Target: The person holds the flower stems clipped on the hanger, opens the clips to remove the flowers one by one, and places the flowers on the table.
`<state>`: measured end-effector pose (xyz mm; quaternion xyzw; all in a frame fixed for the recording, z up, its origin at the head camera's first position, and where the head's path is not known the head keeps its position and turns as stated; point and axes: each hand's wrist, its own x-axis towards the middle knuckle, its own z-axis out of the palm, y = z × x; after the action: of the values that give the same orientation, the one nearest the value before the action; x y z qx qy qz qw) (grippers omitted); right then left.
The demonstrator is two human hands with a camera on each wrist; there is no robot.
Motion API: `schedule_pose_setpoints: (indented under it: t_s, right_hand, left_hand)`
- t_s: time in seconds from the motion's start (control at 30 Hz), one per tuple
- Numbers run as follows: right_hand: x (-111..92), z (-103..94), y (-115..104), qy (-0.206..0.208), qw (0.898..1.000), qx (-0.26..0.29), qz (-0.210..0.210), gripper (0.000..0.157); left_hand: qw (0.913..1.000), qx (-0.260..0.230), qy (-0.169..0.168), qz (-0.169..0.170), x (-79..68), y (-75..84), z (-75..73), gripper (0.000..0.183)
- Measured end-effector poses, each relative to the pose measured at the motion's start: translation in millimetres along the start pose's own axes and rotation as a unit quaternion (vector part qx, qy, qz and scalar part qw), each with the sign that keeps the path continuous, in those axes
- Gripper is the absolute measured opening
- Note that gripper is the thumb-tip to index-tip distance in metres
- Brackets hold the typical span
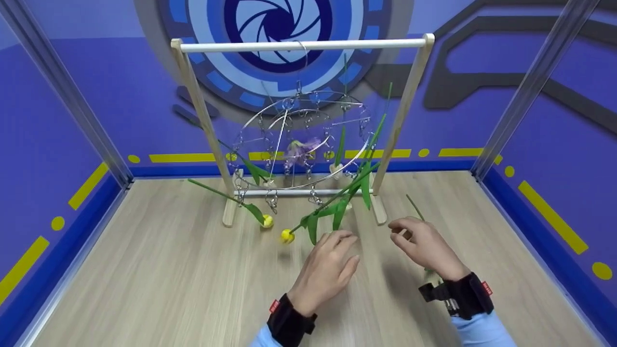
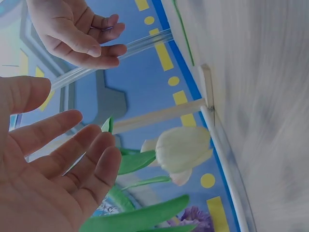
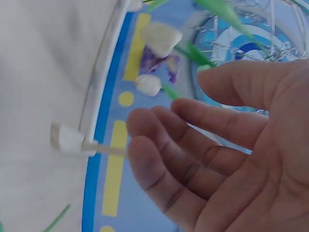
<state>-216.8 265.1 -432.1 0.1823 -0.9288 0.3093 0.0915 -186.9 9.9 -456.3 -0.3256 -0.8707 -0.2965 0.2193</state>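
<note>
My left hand [image 1: 325,270] is raised over the table in front of the hanging flowers, fingers relaxed and holding nothing. To its right my right hand [image 1: 426,243] hovers with loosely bent fingers, also holding nothing. Beyond them a round metal clip hanger [image 1: 250,118] hangs from a wooden stand [image 1: 404,108]. Tulips dangle from its clips with heads down: a yellow tulip [image 1: 287,236] near my left fingertips, another yellow tulip [image 1: 266,221] further left, and a white tulip [image 2: 183,150] large in the left wrist view. A purple flower [image 1: 301,150] hangs behind the wires.
Below my right hand a flower lies on the wooden table [image 1: 159,270], its green stem [image 1: 414,206] showing past the hand. The stand's foot [image 1: 379,210] reaches forward just left of that hand. Printed blue walls [image 1: 554,159] with metal corner posts enclose the table.
</note>
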Motion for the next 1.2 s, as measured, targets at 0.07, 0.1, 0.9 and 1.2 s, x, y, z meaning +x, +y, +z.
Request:
schedule_pose_setpoints:
  t_s: [0.07, 0.1, 0.9, 1.2]
  right_hand:
    - [0.8, 4.5, -5.4, 0.026, 0.999, 0.020, -0.012, 0.018]
    - [1.2, 6.4, -7.9, 0.040, 0.999, 0.028, -0.018, 0.018]
    - [14.5, 45.1, -57.4, 0.122, 0.971, 0.182, -0.094, 0.020]
    - [23.6, 56.1, -69.6, 0.134, 0.959, 0.216, -0.121, 0.021]
  left_hand:
    - [1.0000, -0.004, 0.005, -0.001, 0.7, -0.5, -3.2, 0.032]
    - [1.0000, -0.006, 0.008, 0.000, 1.0, -0.6, -4.9, 0.032]
    - [0.9860, -0.059, 0.156, -0.007, 4.7, -4.4, -30.7, 0.015]
    - [0.9784, -0.057, 0.198, -0.018, 4.9, -10.6, -35.3, 0.016]
